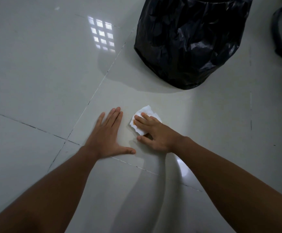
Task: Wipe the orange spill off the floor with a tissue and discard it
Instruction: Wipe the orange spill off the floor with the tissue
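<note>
A white tissue [145, 111] lies on the pale floor tiles, with orange stains showing at its left edge and near its top. My right hand [155, 132] presses flat on the tissue, fingers spread over it and thumb on the tile beside it. The spill itself is hidden under the tissue and hand. My left hand [109, 133] rests flat on the floor just left of the tissue, fingers together, thumb out, holding nothing. A bin lined with a black plastic bag [189, 41] stands on the floor beyond the tissue, up and to the right.
Glossy light-grey floor tiles [44, 73] with dark grout lines fill the view. A window's reflection [102, 35] shines on the floor left of the bin. A dark curved object [281, 34] lies at the right edge.
</note>
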Available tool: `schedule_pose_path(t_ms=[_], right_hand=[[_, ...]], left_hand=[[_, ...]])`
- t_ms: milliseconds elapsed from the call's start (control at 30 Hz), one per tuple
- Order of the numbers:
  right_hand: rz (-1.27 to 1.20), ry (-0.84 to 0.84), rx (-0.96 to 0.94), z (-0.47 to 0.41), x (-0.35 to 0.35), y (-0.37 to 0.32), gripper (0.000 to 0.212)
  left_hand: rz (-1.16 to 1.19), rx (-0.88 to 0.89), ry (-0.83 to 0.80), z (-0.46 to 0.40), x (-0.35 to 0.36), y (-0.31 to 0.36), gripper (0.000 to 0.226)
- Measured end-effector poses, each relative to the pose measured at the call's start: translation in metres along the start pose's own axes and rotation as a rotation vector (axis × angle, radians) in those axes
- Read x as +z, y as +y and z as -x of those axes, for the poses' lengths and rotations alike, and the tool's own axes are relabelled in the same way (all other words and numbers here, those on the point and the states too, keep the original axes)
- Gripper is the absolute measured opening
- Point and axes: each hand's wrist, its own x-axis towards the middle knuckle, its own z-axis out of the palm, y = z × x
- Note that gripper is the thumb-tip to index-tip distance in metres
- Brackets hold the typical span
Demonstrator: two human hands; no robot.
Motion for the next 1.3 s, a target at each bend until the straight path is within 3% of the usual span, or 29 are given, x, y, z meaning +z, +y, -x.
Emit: schedule_pose_path(t_ms=[500, 733, 967, 1300], right_hand=[[0.121, 0.100, -0.083, 0.086, 0.019, 0.028, 0.064], [0.109, 0.243, 0.106, 0.114, 0.010, 0.057, 0.063], [0.016, 0.193, 0.331, 0.064, -0.012, 0.068, 0.079], [-0.013, 0.146, 0.286, -0.018, -0.027, 0.054, 0.076]], left_hand=[[-0.008, -0.017, -0.026, -0.001, -0.003, 0.004, 0.148], [-0.018, -0.010, -0.013, -0.001, -0.002, 0.004, 0.149], [-0.015, 0.008, 0.020, 0.000, -0.001, 0.003, 0.147], [-0.036, 0.014, 0.026, -0.001, -0.001, 0.000, 0.145]])
